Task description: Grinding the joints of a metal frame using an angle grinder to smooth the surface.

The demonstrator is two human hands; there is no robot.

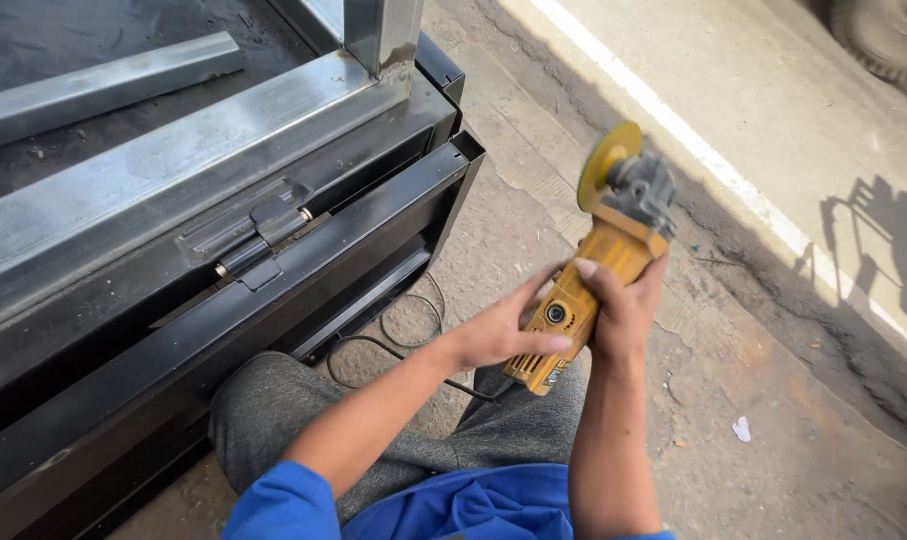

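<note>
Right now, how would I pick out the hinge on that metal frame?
Start at the big steel frame on the left. Follow its black lower bar toward the middle, to where it meets the grey bar. The hinge straddles that seam: a small dark barrel with flat leaves, the only raised fitting on those smooth bars.

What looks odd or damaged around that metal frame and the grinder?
The angle grinder, held in both the left hand and right hand, shows no guard over its yellow disc. The weld at the base of the upright post looks rough and dark. The hinge sits straight.
</note>
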